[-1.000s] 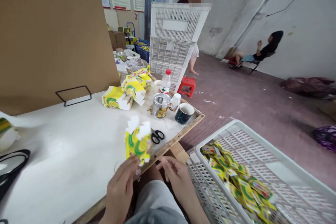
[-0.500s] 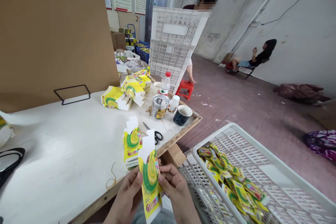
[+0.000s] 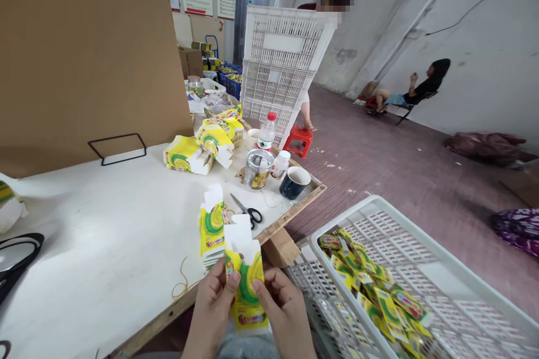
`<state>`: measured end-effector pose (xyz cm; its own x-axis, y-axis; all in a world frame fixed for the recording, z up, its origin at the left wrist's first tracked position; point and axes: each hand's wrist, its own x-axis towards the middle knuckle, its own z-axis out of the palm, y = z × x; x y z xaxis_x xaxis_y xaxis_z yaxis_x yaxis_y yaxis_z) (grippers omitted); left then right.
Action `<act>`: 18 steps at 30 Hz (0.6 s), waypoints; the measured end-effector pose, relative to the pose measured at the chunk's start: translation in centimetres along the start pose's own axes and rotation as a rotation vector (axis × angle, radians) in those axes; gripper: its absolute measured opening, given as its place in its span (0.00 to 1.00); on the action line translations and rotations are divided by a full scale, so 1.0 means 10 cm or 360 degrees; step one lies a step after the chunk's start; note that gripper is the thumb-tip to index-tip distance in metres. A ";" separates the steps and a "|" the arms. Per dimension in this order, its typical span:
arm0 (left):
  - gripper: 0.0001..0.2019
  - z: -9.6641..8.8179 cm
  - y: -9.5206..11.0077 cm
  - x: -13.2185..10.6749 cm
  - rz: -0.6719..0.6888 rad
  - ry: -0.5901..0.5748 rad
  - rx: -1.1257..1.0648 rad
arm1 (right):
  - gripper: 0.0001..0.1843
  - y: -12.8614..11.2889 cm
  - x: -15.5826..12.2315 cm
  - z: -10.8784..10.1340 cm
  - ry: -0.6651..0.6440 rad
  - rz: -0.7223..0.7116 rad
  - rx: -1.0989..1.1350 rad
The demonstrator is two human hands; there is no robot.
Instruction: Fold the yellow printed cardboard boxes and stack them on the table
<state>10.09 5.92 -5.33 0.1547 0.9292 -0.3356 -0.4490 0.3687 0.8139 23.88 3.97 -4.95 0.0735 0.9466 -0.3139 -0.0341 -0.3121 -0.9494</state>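
Carton: a printed yellow-and-green carton [image 3: 245, 279] with plain white flaps, held upright in front of the worker, over the lap and just off the near edge of the tabletop [image 3: 113, 247]; I can't tell how far it is opened out.
Feel: probably very light thin card, springy across its panels, a little slick on the printed face, easily creased or dented.
Where to hold: likely best by its two long side edges, with gentle pressure; the flaps look too floppy to carry it by.
Left hand: the left hand [image 3: 214, 297] is nearly closed, pinching the carton's left edge, thumb on the printed face, fingers mostly hidden.
Right hand: the right hand [image 3: 288, 305] pinches the opposite edge just as narrowly, thumb on the front, fingers curled behind.
Nearby: a stack of similar cartons [image 3: 211, 230] and scissors [image 3: 245, 210] lie beyond; at right, a white crate [image 3: 457, 275] holds yellow packets [image 3: 389, 308].
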 end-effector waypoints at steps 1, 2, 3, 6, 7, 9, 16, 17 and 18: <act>0.35 0.02 0.02 -0.02 0.0058 0.0036 0.0030 | 0.31 0.01 0.00 0.00 0.0029 -0.0021 -0.0013; 0.37 0.05 0.05 -0.04 0.0116 0.0055 0.0050 | 0.29 0.02 0.01 -0.01 0.0032 -0.0056 -0.0021; 0.39 0.06 0.08 -0.07 0.0161 0.0048 0.0067 | 0.27 0.02 0.01 -0.03 0.0011 -0.0107 -0.0025; 0.38 0.04 0.18 -0.11 0.0166 -0.0211 0.0218 | 0.30 -0.04 0.02 -0.10 -0.0127 -0.0287 0.0001; 0.36 0.01 0.20 -0.12 0.0141 -0.0321 0.0276 | 0.33 -0.08 0.02 -0.14 -0.0187 -0.0327 0.0010; 0.32 -0.05 0.20 -0.12 0.0086 -0.0480 0.0308 | 0.29 -0.17 0.03 -0.22 -0.0302 -0.0347 0.0006; 0.29 -0.09 0.01 -0.13 -0.0025 -0.0710 -0.0024 | 0.22 -0.32 0.06 -0.35 -0.0243 -0.0431 -0.0306; 0.33 -0.08 0.01 -0.13 -0.0014 -0.0688 -0.0021 | 0.21 -0.32 0.07 -0.34 -0.0214 -0.0464 -0.0324; 0.37 -0.07 0.02 -0.14 -0.0012 -0.0662 -0.0014 | 0.20 -0.33 0.08 -0.33 -0.0193 -0.0481 -0.0315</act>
<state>9.15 4.67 -5.05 0.4997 0.8579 -0.1200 -0.4539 0.3773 0.8073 27.36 5.45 -2.09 -0.0679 0.9973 -0.0271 0.1651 -0.0156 -0.9862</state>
